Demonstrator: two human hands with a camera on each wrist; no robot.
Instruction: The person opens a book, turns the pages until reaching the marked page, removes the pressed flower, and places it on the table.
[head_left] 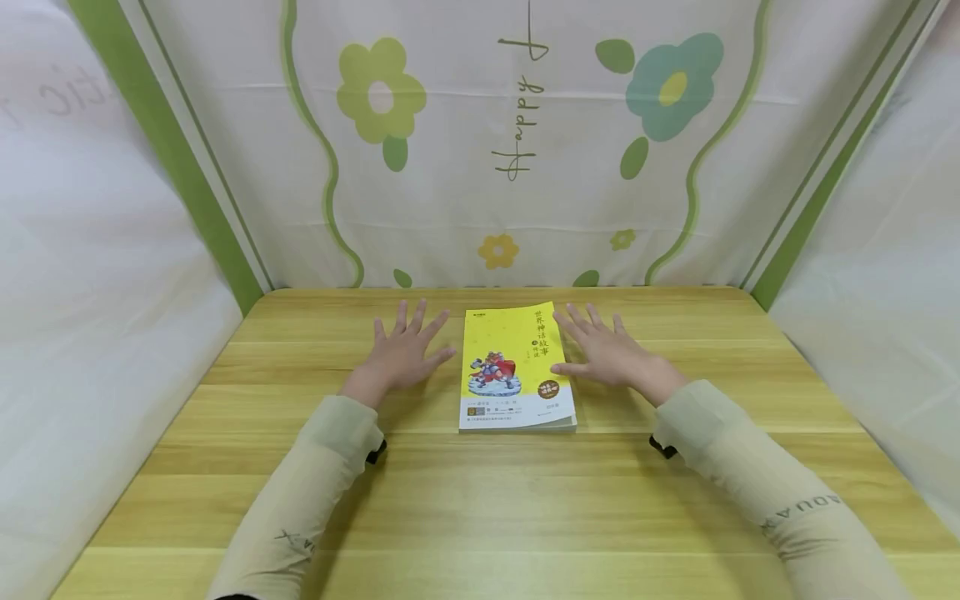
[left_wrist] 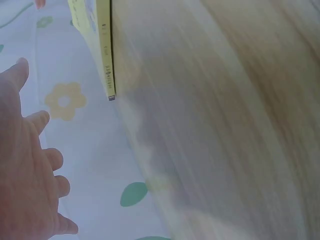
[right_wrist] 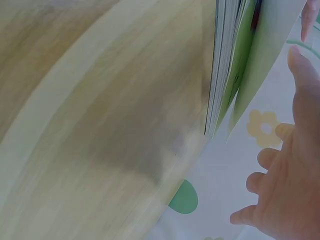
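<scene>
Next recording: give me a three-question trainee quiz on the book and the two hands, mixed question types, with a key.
1. True or false: the left hand grips the yellow book.
2. Which hand has its thumb at the book's edge?
A. left hand
B. right hand
C. neither
3. Fill in: the book lies flat on the wooden ___, cover up.

Key
1. False: the left hand lies flat with spread fingers, beside the book and apart from it.
2. B: in the head view the right thumb reaches the book's right edge.
3. table.
</scene>
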